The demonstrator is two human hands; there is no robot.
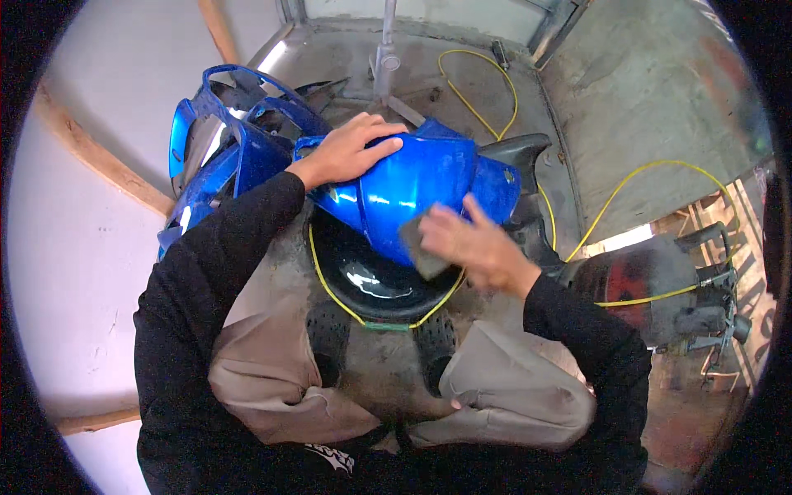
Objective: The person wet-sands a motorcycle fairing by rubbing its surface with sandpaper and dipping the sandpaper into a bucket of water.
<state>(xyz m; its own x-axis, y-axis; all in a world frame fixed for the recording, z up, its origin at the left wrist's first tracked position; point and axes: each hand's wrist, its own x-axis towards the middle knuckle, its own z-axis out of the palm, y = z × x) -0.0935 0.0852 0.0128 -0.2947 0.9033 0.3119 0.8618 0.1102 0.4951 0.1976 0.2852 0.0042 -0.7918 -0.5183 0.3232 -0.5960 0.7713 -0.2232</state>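
My left hand grips the top of a glossy blue curved plastic panel, thumb and fingers over its upper surface. My right hand, slightly blurred, holds a greyish pad against the panel's lower right part. The panel rests over a black, shiny basin with a yellow hose looped round its front and a dark, irregular piece behind its right end. More blue body panels stand close by on the left.
A white wall with wooden battens runs along the left. A metal pole rises behind. Yellow hose curls over the grey floor. A dark red-and-black cylindrical machine lies at right beside a grey board. My bent legs frame the basin.
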